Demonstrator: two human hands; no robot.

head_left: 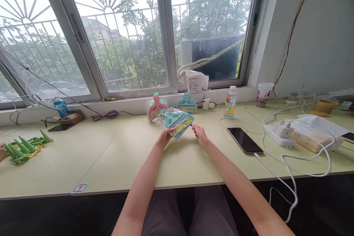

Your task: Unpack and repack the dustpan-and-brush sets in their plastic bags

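Note:
A teal mini dustpan-and-brush set in a clear plastic bag (177,121) is lifted a little above the pale green table (116,155). My left hand (165,136) pinches the bag's lower edge. My right hand (199,132) sits just right of the bag, fingers curled towards its corner; whether it touches the bag is unclear. Behind, a pink packaged set (155,107) and another teal set (187,104) lean against the window ledge.
A phone (244,139) on a white cable lies to the right, beside a power strip (279,134), a bagged box (315,134), a drink bottle (230,102) and a cup (264,94). Green plastic pieces (24,145) lie far left, where another person's hand (2,152) shows.

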